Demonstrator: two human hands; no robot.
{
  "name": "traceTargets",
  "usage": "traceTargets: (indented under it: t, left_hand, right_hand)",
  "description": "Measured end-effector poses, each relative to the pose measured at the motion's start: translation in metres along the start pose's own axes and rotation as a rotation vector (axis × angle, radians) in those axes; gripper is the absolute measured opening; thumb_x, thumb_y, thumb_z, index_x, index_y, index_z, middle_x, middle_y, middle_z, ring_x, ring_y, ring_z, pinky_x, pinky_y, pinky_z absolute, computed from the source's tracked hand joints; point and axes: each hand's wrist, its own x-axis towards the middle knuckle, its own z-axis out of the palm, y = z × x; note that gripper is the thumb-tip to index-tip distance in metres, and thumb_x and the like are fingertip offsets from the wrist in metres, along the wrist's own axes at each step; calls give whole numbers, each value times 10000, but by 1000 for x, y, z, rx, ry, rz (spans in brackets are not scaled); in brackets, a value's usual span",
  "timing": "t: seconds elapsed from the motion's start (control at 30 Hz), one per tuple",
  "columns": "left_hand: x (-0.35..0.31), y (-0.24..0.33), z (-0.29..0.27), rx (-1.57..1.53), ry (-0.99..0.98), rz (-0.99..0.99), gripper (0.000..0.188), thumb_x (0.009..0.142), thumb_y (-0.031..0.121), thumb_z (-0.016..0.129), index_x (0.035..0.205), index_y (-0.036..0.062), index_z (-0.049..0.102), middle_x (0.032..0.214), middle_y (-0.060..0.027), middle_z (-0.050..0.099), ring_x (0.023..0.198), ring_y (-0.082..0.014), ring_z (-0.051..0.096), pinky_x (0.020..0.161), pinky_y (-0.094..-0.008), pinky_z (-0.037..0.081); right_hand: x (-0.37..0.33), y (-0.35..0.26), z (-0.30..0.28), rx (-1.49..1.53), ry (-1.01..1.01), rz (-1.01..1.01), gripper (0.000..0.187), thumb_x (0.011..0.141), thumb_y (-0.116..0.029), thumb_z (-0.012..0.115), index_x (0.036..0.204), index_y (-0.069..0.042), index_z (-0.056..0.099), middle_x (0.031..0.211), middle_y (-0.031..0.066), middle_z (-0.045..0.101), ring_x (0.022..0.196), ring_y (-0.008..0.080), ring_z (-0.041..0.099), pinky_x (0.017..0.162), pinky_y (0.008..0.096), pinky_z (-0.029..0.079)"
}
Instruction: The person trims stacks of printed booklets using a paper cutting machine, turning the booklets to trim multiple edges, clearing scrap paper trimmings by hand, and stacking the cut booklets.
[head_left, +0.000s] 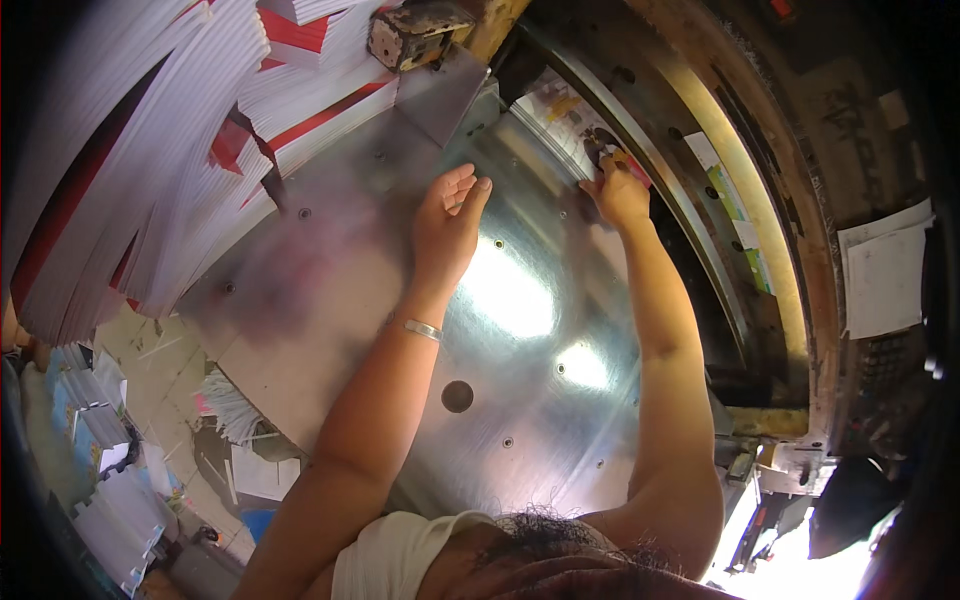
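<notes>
A shiny steel table (520, 400) is taken as the landmark: the left hand (448, 225) is held open and empty just above its far middle, fingers loosely spread, with a thin bracelet (423, 329) worn at the wrist. At the table's far right edge, the right hand (620, 195) is closed on a printed paper stack (560, 115), pinched at its near corner. Fanned white and red booklets (150, 170) are piled over the table's left side.

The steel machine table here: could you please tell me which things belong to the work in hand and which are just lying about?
In hand:
- right hand pressing printed sheets at the table's far edge
- left hand hovering open over the steel table

Lying about:
- fanned stacks of white and red paper
- loose sheets at right
- paper bundles on the floor
</notes>
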Motion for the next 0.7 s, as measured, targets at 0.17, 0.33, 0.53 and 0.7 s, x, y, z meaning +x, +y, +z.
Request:
traceTargets:
  t: [0.17,0.33,0.53,0.7]
  left_hand:
    - [0,0,-3,-27,5,-22,520,981,315,683,1340,-41,561,1309,-227,606,1237,-255,575,1058,-366,454]
    - [-1,2,-3,4,-41,-33,557,1006,339,641,1384,-52,522,1407,-227,551,1331,-270,522,1136,-363,378]
    - [1,1,-2,-28,0,4,542,977,332,685,1340,-50,557,1311,-223,604,1228,-253,576,1064,-358,443]
    - [-2,3,-1,-24,-12,-11,542,981,328,679,1344,-53,553,1315,-226,603,1232,-257,575,1070,-356,438]
  right_hand:
    - [6,-4,-9,29,-151,60,554,847,-480,752,1219,-91,621,1099,192,688,974,384,701,843,480,554]
    - [11,-7,-12,22,-173,67,618,833,-466,772,1278,-71,607,1207,235,641,1043,411,681,895,493,539]
    - [20,-8,-14,40,-270,71,674,832,-469,771,1339,-77,560,1259,270,630,1111,413,658,939,492,523]
    - [18,1,-6,-42,-210,-20,717,829,-472,772,1384,-88,530,1233,273,647,1132,418,648,939,498,522]
